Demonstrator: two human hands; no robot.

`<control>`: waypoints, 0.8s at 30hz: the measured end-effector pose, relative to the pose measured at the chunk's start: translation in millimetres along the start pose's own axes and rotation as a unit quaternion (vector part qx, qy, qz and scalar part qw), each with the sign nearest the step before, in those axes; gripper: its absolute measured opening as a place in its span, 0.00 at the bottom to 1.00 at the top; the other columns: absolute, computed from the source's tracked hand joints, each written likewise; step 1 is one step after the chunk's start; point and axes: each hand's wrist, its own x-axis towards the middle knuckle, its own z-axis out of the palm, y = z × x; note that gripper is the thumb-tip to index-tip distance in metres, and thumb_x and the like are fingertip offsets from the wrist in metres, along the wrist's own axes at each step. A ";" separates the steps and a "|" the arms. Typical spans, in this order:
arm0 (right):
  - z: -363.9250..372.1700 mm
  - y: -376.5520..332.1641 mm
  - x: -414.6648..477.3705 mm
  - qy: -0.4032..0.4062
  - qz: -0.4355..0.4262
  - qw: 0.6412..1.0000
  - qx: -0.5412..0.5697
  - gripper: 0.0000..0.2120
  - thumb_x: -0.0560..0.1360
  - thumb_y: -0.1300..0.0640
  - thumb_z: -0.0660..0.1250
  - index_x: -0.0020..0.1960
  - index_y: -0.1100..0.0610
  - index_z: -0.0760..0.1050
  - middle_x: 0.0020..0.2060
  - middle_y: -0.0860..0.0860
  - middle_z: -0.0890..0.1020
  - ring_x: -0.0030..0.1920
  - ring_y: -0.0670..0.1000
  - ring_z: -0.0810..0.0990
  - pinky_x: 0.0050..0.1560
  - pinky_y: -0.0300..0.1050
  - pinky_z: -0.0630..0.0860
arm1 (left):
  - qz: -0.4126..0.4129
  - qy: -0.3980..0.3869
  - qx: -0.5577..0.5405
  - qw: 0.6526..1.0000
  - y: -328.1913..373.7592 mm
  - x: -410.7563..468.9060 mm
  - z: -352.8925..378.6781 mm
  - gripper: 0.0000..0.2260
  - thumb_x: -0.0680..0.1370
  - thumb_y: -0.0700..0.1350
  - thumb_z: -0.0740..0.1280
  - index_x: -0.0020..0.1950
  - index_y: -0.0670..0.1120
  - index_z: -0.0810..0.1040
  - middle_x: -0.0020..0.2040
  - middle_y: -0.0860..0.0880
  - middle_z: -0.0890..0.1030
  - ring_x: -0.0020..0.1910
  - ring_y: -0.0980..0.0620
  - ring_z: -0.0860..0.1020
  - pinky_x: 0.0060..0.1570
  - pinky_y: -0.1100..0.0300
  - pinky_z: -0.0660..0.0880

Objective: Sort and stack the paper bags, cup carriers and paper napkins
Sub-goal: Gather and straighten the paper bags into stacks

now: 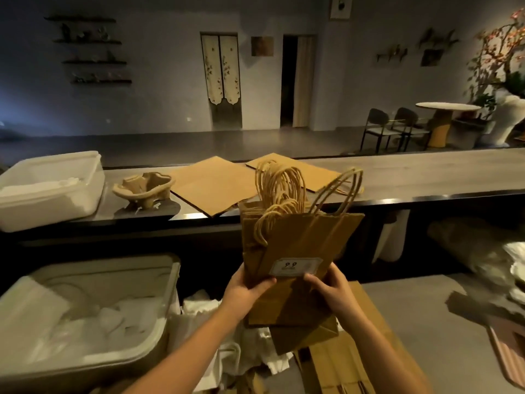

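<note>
On the far counter [426,177], a long dark slab across the scene, we see a white plastic tub [48,191] at the left end. Right of it sits a beige moulded-pulp cup carrier [143,189]. Further right lie two flat brown paper sheets or bags [213,186], side by side, one partly hidden behind the bundle's handles.

Near left stands a large pale bin [159,280] with white paper inside. Beside it is a loose heap of white paper napkins [204,322]. More flat brown paper bags [341,359] lie on the near grey worktop [426,308], under the hands. At the near right we make out crumpled white material [511,268], too blurred to name, and a pink ribbed tray corner [508,345].

Between the counter and the near pile, the bundle of brown paper bags with twisted paper handles [298,240] stands upright in the air, handles up, a white label [295,265] on its front. Nothing stands between us and it.

Both bare forearms rise from the near edge and meet at the bundle's lower half. The left hand [244,288] grips the left edge, thumb laid across the front, fingers out of sight behind. The right hand [331,291] grips the right edge, fingers curled onto the paper just below the label.
</note>
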 end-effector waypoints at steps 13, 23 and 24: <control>-12.8 44.4 -6.4 -0.068 0.043 0.995 -0.065 0.22 0.65 0.60 0.77 0.54 0.54 0.70 0.51 0.50 0.77 0.57 0.53 0.76 0.45 0.29 0.74 | -0.030 -0.048 -0.129 0.990 -44.2 -2.8 15.2 0.44 0.52 0.49 0.83 0.61 0.53 0.62 0.54 0.52 0.73 0.51 0.55 0.74 0.44 0.60 0.78; -27.7 45.5 1.4 -0.069 0.055 0.994 -0.059 0.48 0.52 0.39 0.80 0.65 0.51 0.62 0.57 0.48 0.75 0.60 0.52 0.74 0.47 0.37 0.76 | -0.040 -0.061 0.061 0.995 -56.4 -2.0 13.1 0.41 0.70 0.35 0.73 0.73 0.53 0.51 0.58 0.55 0.71 0.66 0.51 0.68 0.65 0.54 0.68; -27.5 45.5 1.8 -0.061 0.063 0.995 -0.050 0.38 0.58 0.49 0.79 0.62 0.51 0.64 0.56 0.50 0.76 0.59 0.53 0.75 0.46 0.37 0.76 | -0.031 -0.061 0.062 0.996 -53.8 -3.5 15.6 0.43 0.70 0.35 0.74 0.72 0.56 0.49 0.60 0.55 0.69 0.65 0.53 0.67 0.65 0.54 0.67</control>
